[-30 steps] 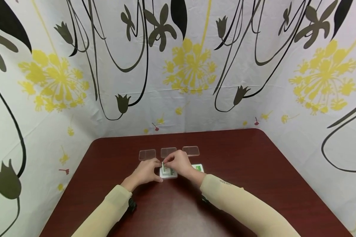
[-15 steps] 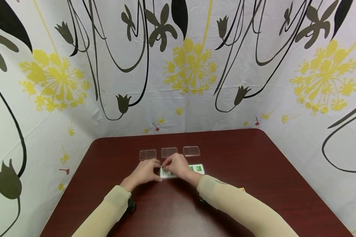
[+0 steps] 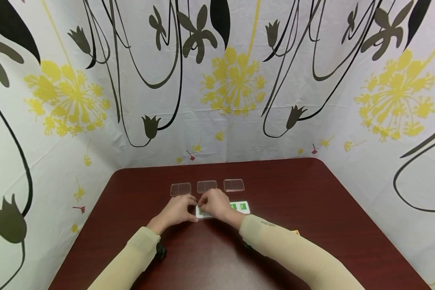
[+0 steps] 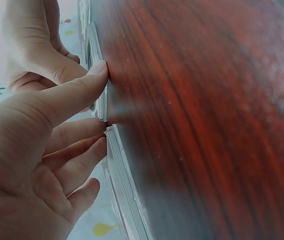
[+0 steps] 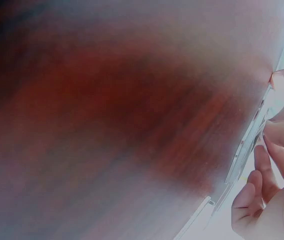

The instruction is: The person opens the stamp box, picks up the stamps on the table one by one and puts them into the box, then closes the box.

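My left hand [image 3: 176,209] grips the left end of a flat white case [image 3: 202,215], thumb at its front edge and fingers behind. In the left wrist view, the thumb [image 4: 84,90] lies along the case's edge. My right hand [image 3: 215,203] is over the same case, fingertips low at its left part. Between its thumb and forefinger the right wrist view shows a small thin white card [image 5: 260,136], mostly hidden by the fingers. A second white part with green pictures [image 3: 243,206] shows to the right, partly behind the right wrist.
Three flat clear plastic cases stand in a row behind the hands: left [image 3: 180,189], middle [image 3: 206,186] and right [image 3: 233,185]. A small orange thing [image 3: 295,232] peeks out behind the right sleeve. Patterned cloth [image 3: 224,133] surrounds the dark red table [image 3: 210,257].
My right hand has lowered the small card, which stood upright above the white case, down towards it. More of the green pictures shows at the right. My left hand has stayed in place.
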Motion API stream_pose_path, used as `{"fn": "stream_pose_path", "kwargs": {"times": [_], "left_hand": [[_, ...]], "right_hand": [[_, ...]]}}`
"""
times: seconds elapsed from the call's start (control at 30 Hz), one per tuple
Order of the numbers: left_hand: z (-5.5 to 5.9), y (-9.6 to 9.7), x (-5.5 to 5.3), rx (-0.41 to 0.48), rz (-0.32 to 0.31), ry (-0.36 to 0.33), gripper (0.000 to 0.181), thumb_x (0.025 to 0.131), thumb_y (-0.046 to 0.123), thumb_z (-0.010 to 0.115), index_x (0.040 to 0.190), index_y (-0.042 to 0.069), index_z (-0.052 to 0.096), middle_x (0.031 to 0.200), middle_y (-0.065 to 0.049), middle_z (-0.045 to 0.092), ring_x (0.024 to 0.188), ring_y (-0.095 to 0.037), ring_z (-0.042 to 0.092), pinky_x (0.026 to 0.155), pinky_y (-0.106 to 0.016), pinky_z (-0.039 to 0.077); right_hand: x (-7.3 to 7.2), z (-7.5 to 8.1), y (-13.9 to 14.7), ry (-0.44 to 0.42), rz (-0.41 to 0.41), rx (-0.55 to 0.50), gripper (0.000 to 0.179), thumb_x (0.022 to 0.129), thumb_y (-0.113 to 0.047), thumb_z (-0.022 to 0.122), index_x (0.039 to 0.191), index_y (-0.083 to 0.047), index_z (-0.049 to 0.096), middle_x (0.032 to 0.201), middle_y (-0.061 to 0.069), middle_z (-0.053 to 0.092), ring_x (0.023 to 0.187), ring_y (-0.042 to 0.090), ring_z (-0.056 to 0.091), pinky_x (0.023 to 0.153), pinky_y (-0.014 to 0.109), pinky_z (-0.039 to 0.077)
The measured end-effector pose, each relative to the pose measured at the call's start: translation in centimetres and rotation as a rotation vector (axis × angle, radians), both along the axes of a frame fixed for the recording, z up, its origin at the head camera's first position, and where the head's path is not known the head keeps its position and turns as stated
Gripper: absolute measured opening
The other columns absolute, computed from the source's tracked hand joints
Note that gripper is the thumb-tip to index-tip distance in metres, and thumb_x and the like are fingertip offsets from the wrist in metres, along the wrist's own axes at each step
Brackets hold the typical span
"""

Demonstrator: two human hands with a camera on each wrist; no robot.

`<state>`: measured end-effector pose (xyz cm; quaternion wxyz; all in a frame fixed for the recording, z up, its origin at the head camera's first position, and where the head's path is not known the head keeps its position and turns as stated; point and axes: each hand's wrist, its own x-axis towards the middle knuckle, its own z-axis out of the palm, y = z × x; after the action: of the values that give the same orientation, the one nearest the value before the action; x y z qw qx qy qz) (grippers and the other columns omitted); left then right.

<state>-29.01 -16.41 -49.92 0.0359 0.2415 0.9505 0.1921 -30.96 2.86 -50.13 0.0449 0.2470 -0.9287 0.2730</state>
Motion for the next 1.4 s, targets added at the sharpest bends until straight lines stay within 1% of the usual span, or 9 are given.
{"fn": "stream_pose_path", "kwargs": {"times": [0.2,0.43,0.53,0.67,0.83,1.0,1.2,1.3,1.4], "left_hand": [[0.0,0.0,0.0,0.004,-0.002,-0.002,0.054,0.077,0.042,0.088,0.118,0.009,0.075,0.130,-0.007,0.064,0.120,-0.028,0.059,0.097,-0.049,0.049],[0.2,0.0,0.0,-0.001,0.005,-0.008,0.055,0.077,0.042,0.088,0.118,0.009,0.075,0.131,-0.008,0.063,0.121,-0.029,0.059,0.097,-0.049,0.048],[0.2,0.0,0.1,-0.004,0.001,-0.005,0.055,0.077,0.042,0.088,0.119,0.008,0.075,0.131,-0.008,0.063,0.120,-0.029,0.060,0.097,-0.049,0.049],[0.2,0.0,0.0,-0.008,0.000,0.003,0.056,0.078,0.042,0.087,0.120,0.009,0.074,0.131,-0.008,0.063,0.119,-0.028,0.060,0.097,-0.048,0.049],[0.1,0.0,-0.1,-0.017,0.015,-0.009,0.060,0.077,0.044,0.088,0.122,0.007,0.073,0.132,-0.007,0.063,0.122,-0.029,0.059,0.098,-0.048,0.048],[0.1,-0.3,-0.1,0.038,0.031,-0.057,0.066,0.076,0.042,0.089,0.127,0.006,0.070,0.136,-0.008,0.061,0.128,-0.031,0.054,0.102,-0.049,0.045],[0.2,-0.9,0.2,0.115,0.074,-0.089,0.069,0.077,0.038,0.089,0.135,0.008,0.066,0.142,-0.011,0.056,0.135,-0.033,0.049,0.104,-0.052,0.043],[0.2,-1.3,0.4,0.131,0.094,-0.092,0.068,0.079,0.036,0.088,0.137,0.009,0.064,0.145,-0.012,0.054,0.135,-0.033,0.047,0.104,-0.052,0.042],[0.2,-1.5,0.7,0.127,0.105,-0.082,0.067,0.081,0.036,0.087,0.138,0.011,0.063,0.145,-0.010,0.054,0.135,-0.032,0.048,0.105,-0.052,0.042]], "right_hand": [[0.0,-0.2,0.0,0.019,-0.024,0.030,0.018,0.077,-0.021,0.086,0.094,-0.026,0.081,0.093,-0.009,0.067,0.086,0.012,0.063,0.062,0.031,0.050],[0.1,-0.1,0.0,0.015,-0.049,0.044,0.026,0.075,-0.022,0.087,0.100,-0.026,0.080,0.095,-0.006,0.061,0.095,0.018,0.059,0.066,0.036,0.050],[0.1,0.0,-0.2,0.017,-0.055,0.047,0.028,0.073,-0.022,0.087,0.100,-0.026,0.079,0.095,-0.006,0.059,0.093,0.017,0.058,0.064,0.034,0.049],[-0.1,0.5,-0.1,0.028,-0.050,0.040,0.028,0.075,-0.022,0.087,0.101,-0.025,0.079,0.097,-0.005,0.059,0.085,0.015,0.058,0.058,0.030,0.048],[-0.4,1.8,0.5,0.044,-0.020,0.060,0.026,0.080,-0.027,0.086,0.105,-0.024,0.079,0.102,-0.002,0.062,0.086,0.015,0.059,0.059,0.028,0.048],[-0.4,4.0,1.5,0.036,0.005,0.067,0.023,0.085,-0.030,0.082,0.107,-0.023,0.078,0.101,-0.001,0.066,0.088,0.014,0.060,0.062,0.030,0.050],[0.5,6.5,3.0,0.082,0.024,0.110,0.021,0.086,-0.033,0.078,0.106,-0.025,0.077,0.097,-0.005,0.067,0.087,0.013,0.059,0.064,0.032,0.049],[1.1,7.3,4.1,0.108,0.026,0.112,0.020,0.085,-0.033,0.078,0.104,-0.027,0.077,0.092,-0.010,0.066,0.084,0.010,0.057,0.064,0.032,0.048],[1.8,7.7,5.4,0.113,0.025,0.105,0.017,0.085,-0.033,0.079,0.101,-0.030,0.076,0.088,-0.013,0.065,0.083,0.009,0.056,0.064,0.032,0.048]]}}
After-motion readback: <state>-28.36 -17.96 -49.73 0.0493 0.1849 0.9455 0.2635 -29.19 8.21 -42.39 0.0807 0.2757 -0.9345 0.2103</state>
